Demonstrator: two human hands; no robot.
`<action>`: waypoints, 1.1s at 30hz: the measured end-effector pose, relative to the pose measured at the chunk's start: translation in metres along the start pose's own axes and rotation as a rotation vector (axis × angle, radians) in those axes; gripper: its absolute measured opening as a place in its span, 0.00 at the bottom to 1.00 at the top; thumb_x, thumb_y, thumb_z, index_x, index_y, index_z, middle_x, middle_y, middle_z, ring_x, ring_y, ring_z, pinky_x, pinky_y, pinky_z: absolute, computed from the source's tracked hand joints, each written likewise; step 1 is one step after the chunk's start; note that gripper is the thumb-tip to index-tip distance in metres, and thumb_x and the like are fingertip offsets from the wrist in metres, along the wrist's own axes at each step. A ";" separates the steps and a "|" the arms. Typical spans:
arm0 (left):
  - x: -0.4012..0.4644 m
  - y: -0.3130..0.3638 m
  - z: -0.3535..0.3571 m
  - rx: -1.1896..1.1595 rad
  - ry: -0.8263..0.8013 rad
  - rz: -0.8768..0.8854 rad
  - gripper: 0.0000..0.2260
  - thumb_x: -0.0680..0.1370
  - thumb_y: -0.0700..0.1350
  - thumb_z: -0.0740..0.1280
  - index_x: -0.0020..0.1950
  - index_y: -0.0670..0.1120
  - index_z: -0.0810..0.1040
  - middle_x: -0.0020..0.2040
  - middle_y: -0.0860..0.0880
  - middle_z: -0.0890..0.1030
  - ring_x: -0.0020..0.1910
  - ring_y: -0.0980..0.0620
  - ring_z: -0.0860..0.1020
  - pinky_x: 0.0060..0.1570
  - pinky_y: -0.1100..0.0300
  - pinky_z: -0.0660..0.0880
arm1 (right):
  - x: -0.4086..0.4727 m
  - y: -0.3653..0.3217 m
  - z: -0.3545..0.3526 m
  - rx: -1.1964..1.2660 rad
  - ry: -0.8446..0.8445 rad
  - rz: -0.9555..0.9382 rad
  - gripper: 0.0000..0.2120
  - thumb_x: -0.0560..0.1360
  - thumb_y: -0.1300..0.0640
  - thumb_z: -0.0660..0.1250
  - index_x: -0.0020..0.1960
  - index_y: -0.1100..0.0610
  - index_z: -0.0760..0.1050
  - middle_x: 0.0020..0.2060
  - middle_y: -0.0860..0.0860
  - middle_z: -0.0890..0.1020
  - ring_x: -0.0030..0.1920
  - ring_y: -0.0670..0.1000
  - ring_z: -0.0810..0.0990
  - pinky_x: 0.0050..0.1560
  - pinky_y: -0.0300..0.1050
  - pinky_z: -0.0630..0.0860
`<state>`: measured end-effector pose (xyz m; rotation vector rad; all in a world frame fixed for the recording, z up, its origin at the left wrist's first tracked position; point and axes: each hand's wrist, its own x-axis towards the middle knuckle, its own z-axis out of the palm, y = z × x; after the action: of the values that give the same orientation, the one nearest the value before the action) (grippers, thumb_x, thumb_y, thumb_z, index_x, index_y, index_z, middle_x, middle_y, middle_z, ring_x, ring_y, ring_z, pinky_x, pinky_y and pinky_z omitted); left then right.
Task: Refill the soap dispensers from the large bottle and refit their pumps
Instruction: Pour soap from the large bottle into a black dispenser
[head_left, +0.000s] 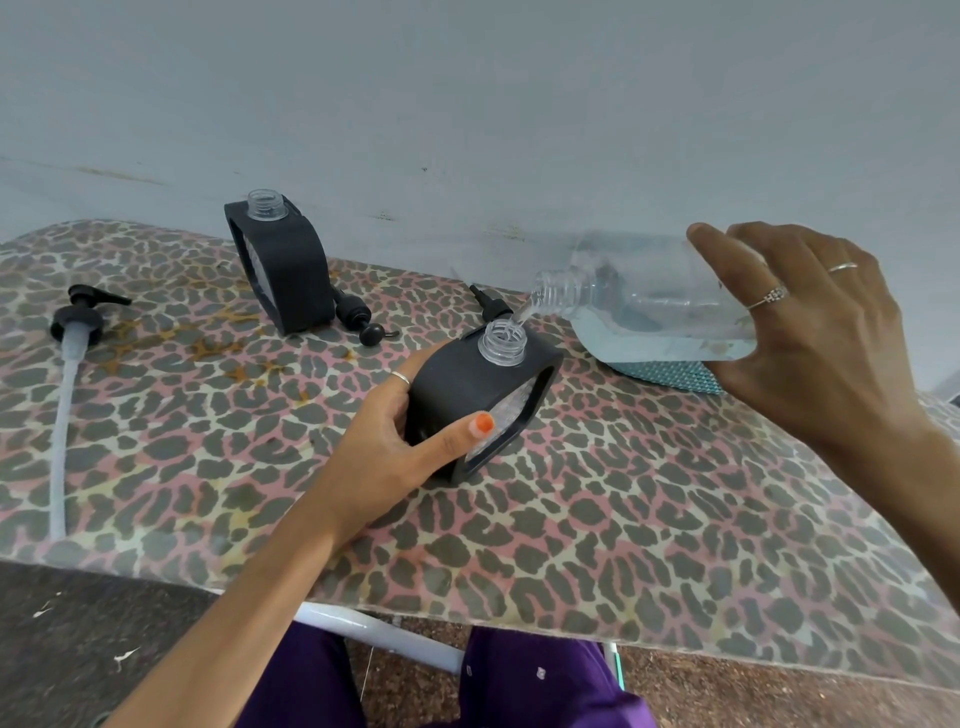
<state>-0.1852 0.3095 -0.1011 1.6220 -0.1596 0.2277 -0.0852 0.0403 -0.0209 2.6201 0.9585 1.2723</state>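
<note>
One large clear bottle (660, 301), tipped nearly flat, is gripped at its base by the right hand (810, 332); a thin stream runs from its mouth into the near dispenser (483, 400), which the left hand (395, 441) clasps round its black body. Two dispensers in all: the second (283, 265) stands apart, uncapped. Three pumps lie on the leopard-print board (571, 545): one long-tubed (75, 332), one beside the far dispenser (358, 317), one behind the near one (488, 304)

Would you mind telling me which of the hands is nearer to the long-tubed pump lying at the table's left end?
Left. The left hand grips the near dispenser mid-table, right of that pump; the right hand is farther right, tilting the large bottle.
</note>
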 end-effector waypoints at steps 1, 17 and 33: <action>-0.001 0.001 0.000 0.004 0.001 0.002 0.18 0.72 0.46 0.72 0.59 0.56 0.72 0.51 0.67 0.82 0.53 0.66 0.80 0.49 0.73 0.74 | 0.000 0.000 0.000 -0.005 0.008 -0.004 0.33 0.66 0.64 0.73 0.69 0.57 0.69 0.58 0.63 0.77 0.56 0.67 0.75 0.56 0.63 0.69; -0.002 0.005 0.002 -0.005 0.003 0.010 0.18 0.70 0.48 0.67 0.58 0.57 0.71 0.49 0.70 0.81 0.52 0.68 0.79 0.49 0.75 0.73 | 0.000 0.000 0.000 -0.013 0.033 -0.015 0.30 0.68 0.63 0.71 0.69 0.56 0.68 0.58 0.63 0.78 0.56 0.67 0.75 0.56 0.62 0.69; -0.001 0.003 0.001 0.010 -0.003 0.021 0.16 0.74 0.47 0.70 0.59 0.57 0.72 0.52 0.67 0.81 0.55 0.66 0.79 0.50 0.73 0.73 | 0.000 0.001 0.000 -0.007 0.048 -0.019 0.31 0.67 0.64 0.71 0.69 0.55 0.68 0.58 0.63 0.77 0.56 0.66 0.75 0.56 0.61 0.69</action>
<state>-0.1867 0.3080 -0.0984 1.6315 -0.1781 0.2430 -0.0853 0.0394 -0.0208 2.5805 0.9816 1.3381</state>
